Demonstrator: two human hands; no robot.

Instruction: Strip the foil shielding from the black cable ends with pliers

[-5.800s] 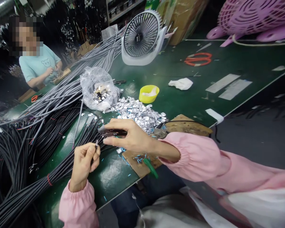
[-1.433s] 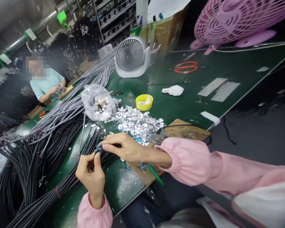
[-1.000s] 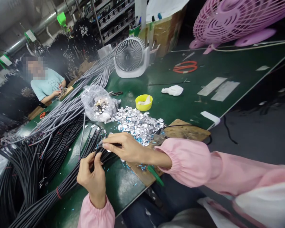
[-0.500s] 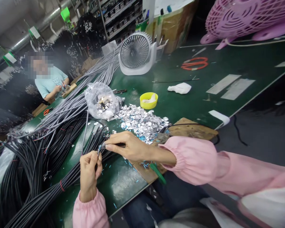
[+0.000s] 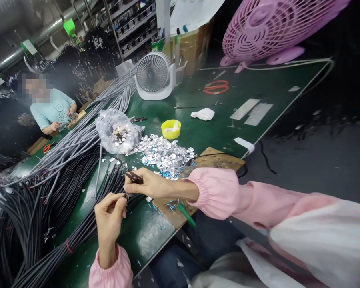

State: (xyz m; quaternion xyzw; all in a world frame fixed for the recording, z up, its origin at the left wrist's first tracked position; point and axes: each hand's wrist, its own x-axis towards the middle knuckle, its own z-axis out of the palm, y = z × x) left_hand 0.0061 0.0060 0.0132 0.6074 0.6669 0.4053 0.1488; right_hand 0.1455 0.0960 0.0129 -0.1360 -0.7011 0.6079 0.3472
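My left hand [image 5: 110, 214] is closed, thumb and forefinger pinching the end of a thin black cable [image 5: 125, 196]. Right above it, my right hand [image 5: 153, 185] is closed too, with its fingertips against that same end. A dark shape shows between its thumb and forefinger; I cannot tell what it is. Under and beside my hands runs a bundle of black cables [image 5: 87, 224], bound with a red tie [image 5: 69, 245]. Past my right hand lies a pile of silver foil scraps and blue bits [image 5: 165, 154].
A wooden board [image 5: 219, 159] and a green-handled tool [image 5: 186, 215] lie by my right forearm. Beyond are a plastic bag of scraps [image 5: 120, 134], a yellow dish [image 5: 171, 135], a white fan [image 5: 154, 76], orange scissors [image 5: 216, 87] and grey cables [image 5: 78, 138]. A co-worker [image 5: 52, 106] sits far left.
The view has swung right, so the table's things sit further left. My hands stay together at the cable end; the blue and white wire tips seen between them before are now hidden.
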